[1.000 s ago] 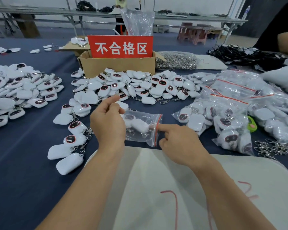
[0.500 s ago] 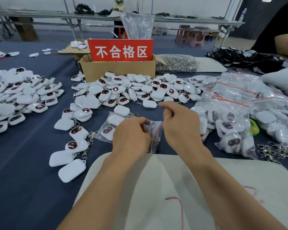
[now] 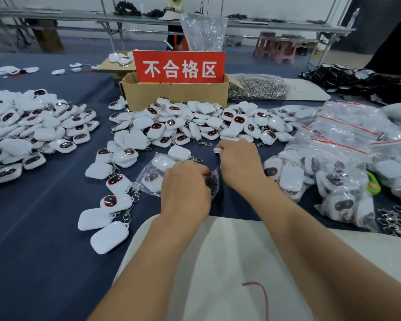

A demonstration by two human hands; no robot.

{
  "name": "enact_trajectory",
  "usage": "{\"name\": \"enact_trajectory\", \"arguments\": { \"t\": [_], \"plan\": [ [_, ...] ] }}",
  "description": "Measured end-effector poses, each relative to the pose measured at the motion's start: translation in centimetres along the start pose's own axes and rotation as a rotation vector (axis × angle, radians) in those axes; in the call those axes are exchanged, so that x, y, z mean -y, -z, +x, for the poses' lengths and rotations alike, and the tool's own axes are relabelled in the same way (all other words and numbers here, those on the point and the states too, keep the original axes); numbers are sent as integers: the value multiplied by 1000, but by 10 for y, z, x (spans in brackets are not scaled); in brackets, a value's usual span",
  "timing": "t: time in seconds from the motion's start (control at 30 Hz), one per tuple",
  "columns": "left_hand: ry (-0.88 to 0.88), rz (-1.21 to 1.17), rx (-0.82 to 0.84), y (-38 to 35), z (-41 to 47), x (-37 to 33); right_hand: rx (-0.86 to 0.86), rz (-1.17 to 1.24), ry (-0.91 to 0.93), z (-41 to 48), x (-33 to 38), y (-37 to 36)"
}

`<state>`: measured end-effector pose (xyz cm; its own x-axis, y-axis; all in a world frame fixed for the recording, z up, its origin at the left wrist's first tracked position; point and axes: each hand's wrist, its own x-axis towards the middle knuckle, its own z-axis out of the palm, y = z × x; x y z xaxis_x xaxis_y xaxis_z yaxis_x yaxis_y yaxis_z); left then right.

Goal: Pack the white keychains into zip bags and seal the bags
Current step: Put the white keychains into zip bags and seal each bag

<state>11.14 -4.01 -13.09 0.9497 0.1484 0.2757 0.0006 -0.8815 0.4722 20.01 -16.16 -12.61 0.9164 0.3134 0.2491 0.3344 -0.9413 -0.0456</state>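
I see the left hand [image 3: 185,184] lying on a clear zip bag [image 3: 152,176], which rests on the blue tablecloth [image 3: 33,239] just beyond a white sheet [image 3: 218,262]; its fingers are curled over the bag's right end and grip the plastic there, and the hand hides the mouth of the bag from me; inside the bag I make out two bagged keychains [image 3: 149,179], one of them face up with a dark, red-rimmed window; a loose keychain [image 3: 180,152] lies at the bag's far edge; the right hand [image 3: 239,163] is stretched farther out, at the near edge of the middle heap [image 3: 206,121] of white keychains; its fingers are curled and pinch one keychain [image 3: 217,149], of which I can see only a white corner; beyond that heap stands a cardboard box [image 3: 176,96] with a red sign [image 3: 180,67] propped in it; a second heap [image 3: 33,126] spreads over the cloth on the left, and a short trail of keychains [image 3: 111,202] runs down the near left of the bag; on the right lie filled bags [image 3: 333,158] with red zip strips, a green thing [image 3: 373,184] tucked among them, and loose metal clasps [image 3: 396,220] just nearer; a bag of clasps [image 3: 257,86] sits to the right of the box.
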Motion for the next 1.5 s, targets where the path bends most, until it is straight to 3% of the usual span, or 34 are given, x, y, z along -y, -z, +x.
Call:
{"name": "enact_trajectory", "arguments": {
  "t": [0.07, 0.13, 0.23, 0.3, 0.4, 0.53, 0.73, 0.97, 1.5],
  "plan": [
    [-32, -22, 14, 0, -2, -1, 45, 16, 5, -18, -3, 2],
    [-59, 0, 32, 0, -6, -3, -12, 181, -66, -40, -6, 5],
    [-58, 27, 12, 1, -8, -7, -251, 655, -307, -81, -2, 11],
    [-15, -125, -69, 3, -11, -10, -324, 1011, -467, -99, 2, 17],
    [20, -471, -75, 4, -16, -21, -267, 1357, -601, -107, 3, 25],
    [48, -655, -33, 1, -19, -29, -66, 1637, -601, -104, -4, 33],
    [54, -767, -25, 2, -12, -27, 17, 1638, -512, -98, -8, 36],
    [15, -782, 35, 2, -14, -32, -82, 1447, -516, -98, -13, 33],
    [5, -792, -56, 8, -16, -36, -28, 1413, -366, -103, -8, 35]
  ]
}}
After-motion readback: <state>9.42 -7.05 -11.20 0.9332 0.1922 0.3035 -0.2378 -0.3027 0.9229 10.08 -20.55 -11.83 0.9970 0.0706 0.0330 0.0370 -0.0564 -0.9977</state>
